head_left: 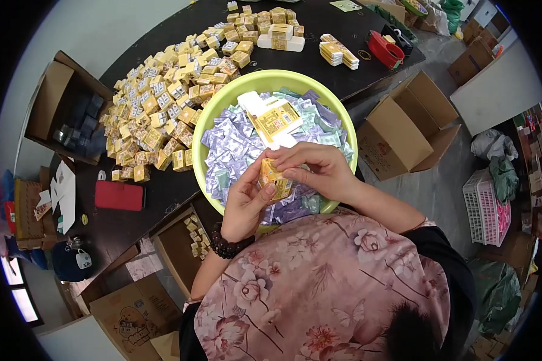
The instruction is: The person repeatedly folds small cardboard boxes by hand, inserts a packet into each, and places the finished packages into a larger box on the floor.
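Over a large yellow-green basin (202,118), my left hand (247,201) is closed around a small yellow box (275,180) with printed sides. My right hand (322,168) bends over the top of the same box, its fingers pressed to the upper end. Purple and green sachets (226,141) fill the basin beneath both hands. On the sachets, just beyond my fingers, lie flat unfolded cartons (277,122), yellow print on white. Whether anything is inside the held box is hidden by my fingers.
A big heap of small yellow boxes (162,111) covers the black table (156,45) at left. Stacked flat cartons (338,52), a red container (384,50) and a red case (120,195) lie on it. Open cardboard boxes stand left (57,90) and right (397,129).
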Tool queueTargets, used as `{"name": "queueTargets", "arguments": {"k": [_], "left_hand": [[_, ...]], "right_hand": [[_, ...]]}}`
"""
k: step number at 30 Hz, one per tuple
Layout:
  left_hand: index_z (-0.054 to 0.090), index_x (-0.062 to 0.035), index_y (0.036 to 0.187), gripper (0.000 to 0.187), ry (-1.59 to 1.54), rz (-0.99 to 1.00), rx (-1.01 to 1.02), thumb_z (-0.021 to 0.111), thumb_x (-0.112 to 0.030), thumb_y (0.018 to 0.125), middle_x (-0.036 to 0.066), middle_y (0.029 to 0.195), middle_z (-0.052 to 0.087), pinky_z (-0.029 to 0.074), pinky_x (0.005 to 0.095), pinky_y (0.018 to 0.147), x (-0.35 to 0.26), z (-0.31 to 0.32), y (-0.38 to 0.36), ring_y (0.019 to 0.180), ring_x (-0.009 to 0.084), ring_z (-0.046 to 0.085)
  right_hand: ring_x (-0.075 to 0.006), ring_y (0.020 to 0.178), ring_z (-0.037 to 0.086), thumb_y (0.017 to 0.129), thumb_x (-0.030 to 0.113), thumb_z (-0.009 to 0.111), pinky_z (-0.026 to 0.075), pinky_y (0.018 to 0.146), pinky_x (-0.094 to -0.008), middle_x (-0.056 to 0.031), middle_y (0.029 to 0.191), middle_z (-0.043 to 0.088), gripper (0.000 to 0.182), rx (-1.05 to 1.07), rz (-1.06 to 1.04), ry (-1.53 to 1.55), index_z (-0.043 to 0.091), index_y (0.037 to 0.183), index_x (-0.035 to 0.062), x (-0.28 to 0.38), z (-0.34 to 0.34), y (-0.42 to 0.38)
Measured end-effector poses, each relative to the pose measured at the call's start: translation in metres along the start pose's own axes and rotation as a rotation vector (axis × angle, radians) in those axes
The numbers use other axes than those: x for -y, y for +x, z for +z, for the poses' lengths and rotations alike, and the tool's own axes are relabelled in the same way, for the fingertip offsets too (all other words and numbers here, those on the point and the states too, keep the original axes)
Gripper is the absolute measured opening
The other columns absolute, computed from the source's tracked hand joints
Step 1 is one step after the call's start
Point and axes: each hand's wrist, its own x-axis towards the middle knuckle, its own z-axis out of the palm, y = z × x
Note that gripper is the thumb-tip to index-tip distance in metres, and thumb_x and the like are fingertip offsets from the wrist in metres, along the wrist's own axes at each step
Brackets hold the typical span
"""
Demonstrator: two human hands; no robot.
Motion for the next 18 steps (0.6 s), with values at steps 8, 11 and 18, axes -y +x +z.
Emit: {"name": "queueTargets", "arguments": {"k": [8, 11, 18], "left_hand": [[0.033, -0.0019, 0.144, 0.053, -0.061, -0.044, -0.111, 0.055, -0.017, 0.097, 0.011, 0.132, 0.05, 0.056, 0.0344, 0.087, -0.012, -0.012, -0.026, 0.114, 0.0191, 0.057], [0.044, -0.0003, 0.137, 0.047, 0.32, -0.046, -0.235, 0.058, -0.016, 0.095, 0.01, 0.12, 0.059, 0.056, 0.0334, 0.084, -0.056, -0.057, -0.078, 0.103, 0.0188, 0.062], [0.055, 0.0041, 0.124, 0.044, 2.099, -0.153, -0.713, 0.065, -0.024, 0.091, 0.016, 0.114, 0.062, 0.05, 0.0315, 0.085, -0.049, -0.15, -0.176, 0.102, 0.0227, 0.062]], "right_hand": [[-0.0287, 0.111, 0.059, 0.085, 0.004, 0.066, 0.045, 0.096, -0.0404, -0.0132, 0.115, 0.062, 0.027, 0.06, -0.391, -0.635, 0.064, 0.111, 0.003, -0.013, 0.006, 0.002], [-0.0281, 0.093, 0.059, 0.081, 0.011, 0.072, 0.048, 0.082, -0.0371, -0.0155, 0.106, 0.06, 0.03, -0.434, -0.284, -1.024, 0.064, 0.108, 0.0007, -0.028, -0.024, 0.033], [-0.022, 0.075, 0.061, 0.079, 0.02, 0.076, 0.049, 0.067, -0.0345, -0.0104, 0.084, 0.061, 0.033, -0.405, 0.246, -0.817, 0.063, 0.099, -0.003, -0.082, -0.072, 0.07]]}}
